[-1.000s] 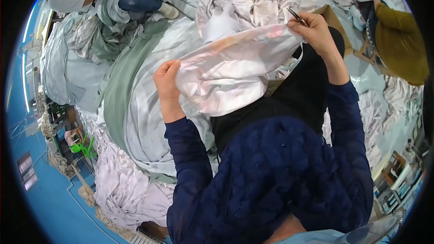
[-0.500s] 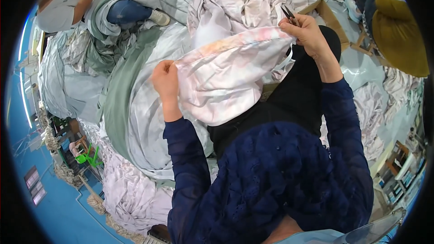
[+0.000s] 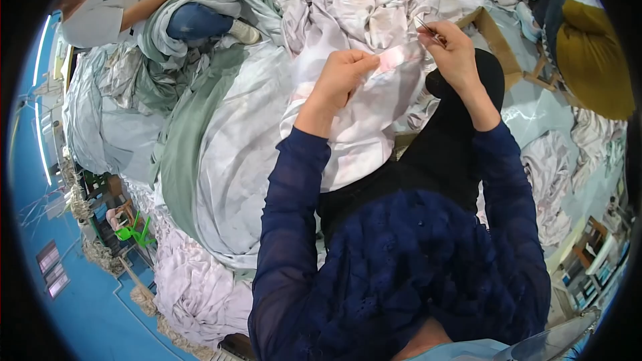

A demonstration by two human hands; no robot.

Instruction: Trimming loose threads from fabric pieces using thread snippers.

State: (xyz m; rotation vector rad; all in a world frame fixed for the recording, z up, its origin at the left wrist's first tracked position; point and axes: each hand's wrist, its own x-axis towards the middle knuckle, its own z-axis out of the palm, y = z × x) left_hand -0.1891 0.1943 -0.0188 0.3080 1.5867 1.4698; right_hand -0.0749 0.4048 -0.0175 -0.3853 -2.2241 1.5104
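Note:
A pale pink-and-white patterned cloth (image 3: 361,137) hangs between my hands and drapes over my lap. My left hand (image 3: 340,83) pinches its upper edge, thumb on top. A short stretch of that edge runs taut to my right hand (image 3: 451,53), whose fingers are closed at the cloth's corner. Small dark thread snips (image 3: 424,25) stick out from my right hand, blades pointing up and left; most of the tool is hidden by the fingers.
Heaped pale fabric (image 3: 361,3) lies ahead, with a green-and-white cloth (image 3: 180,147) on the left. A cardboard box (image 3: 498,43) stands at the right. Someone in jeans (image 3: 197,19) sits far left; another person's mustard garment (image 3: 592,57) shows far right. A green stool (image 3: 136,230) stands lower left.
My left hand has moved right along the cloth's edge, much closer to my right hand. The right hand has stayed nearly in place, and the snips have turned edge-on.

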